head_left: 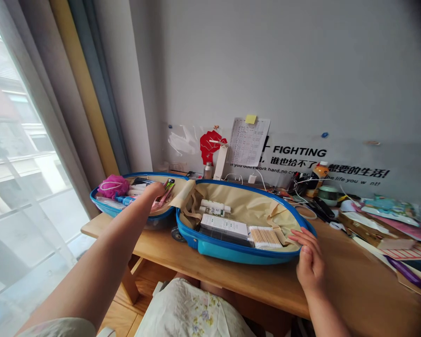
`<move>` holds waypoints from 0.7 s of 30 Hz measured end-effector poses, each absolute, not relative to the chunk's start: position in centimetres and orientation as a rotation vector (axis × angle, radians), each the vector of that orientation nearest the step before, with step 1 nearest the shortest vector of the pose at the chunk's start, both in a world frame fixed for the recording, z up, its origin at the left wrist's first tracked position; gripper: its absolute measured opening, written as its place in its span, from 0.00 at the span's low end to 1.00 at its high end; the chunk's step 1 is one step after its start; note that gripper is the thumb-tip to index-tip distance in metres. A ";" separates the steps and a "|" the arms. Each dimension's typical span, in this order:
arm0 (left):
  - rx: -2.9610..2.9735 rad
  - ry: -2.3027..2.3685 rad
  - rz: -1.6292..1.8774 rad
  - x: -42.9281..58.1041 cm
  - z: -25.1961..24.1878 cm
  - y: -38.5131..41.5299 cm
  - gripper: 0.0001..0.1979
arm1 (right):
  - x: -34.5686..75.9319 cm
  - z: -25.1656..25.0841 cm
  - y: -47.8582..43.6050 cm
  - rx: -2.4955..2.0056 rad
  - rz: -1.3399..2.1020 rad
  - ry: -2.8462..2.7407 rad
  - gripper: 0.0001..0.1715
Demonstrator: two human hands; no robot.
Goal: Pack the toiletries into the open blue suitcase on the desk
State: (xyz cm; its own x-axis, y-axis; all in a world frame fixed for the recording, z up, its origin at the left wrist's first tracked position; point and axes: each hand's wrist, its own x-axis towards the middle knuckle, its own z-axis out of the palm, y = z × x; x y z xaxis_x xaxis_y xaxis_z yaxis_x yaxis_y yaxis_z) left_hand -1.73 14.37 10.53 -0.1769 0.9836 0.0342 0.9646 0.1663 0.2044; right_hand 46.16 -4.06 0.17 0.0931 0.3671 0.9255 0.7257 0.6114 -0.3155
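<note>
A blue suitcase (238,257) with a beige lining lies opened out on the table. My left hand (156,190) reaches into its left half, beside a slim item with green on it (170,184); its fingers are hidden behind the hand. Around it are a pink mesh bath puff (112,186) and a blue item (125,201). At the right end, my right hand (309,260) rests against the rim with its fingers stretched over the edge. The right half holds small white bottles (215,207), a white box (224,226) and a pack of cotton swabs (265,237).
Behind the suitcase stand a small metallic bottle (207,170) and a tall white box (221,162). To the right are an orange bottle (317,179), a green-tinted jar (328,195), cables and piled packets. The wooden table's (351,276) front edge is near my lap.
</note>
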 end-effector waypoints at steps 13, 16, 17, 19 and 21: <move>2.546 1.738 0.495 9.6 14.7 9.7 0.19 | 46.0 0.3 -4.0 -0.966 -0.331 -1.504 0.23; 2.708 1.424 0.294 13.0 12.7 8.0 0.17 | 46.0 0.3 -4.1 -0.944 -0.345 -1.515 0.22; 2.737 1.344 0.227 13.8 12.0 7.7 0.16 | 46.0 0.3 -4.1 -0.941 -0.345 -1.522 0.21; 2.770 1.226 0.111 14.7 11.0 7.3 0.16 | 46.1 0.2 -4.1 -0.939 -0.339 -1.532 0.21; 2.788 1.149 0.022 15.1 10.3 7.3 0.15 | 46.1 0.2 -4.1 -0.938 -0.342 -1.534 0.21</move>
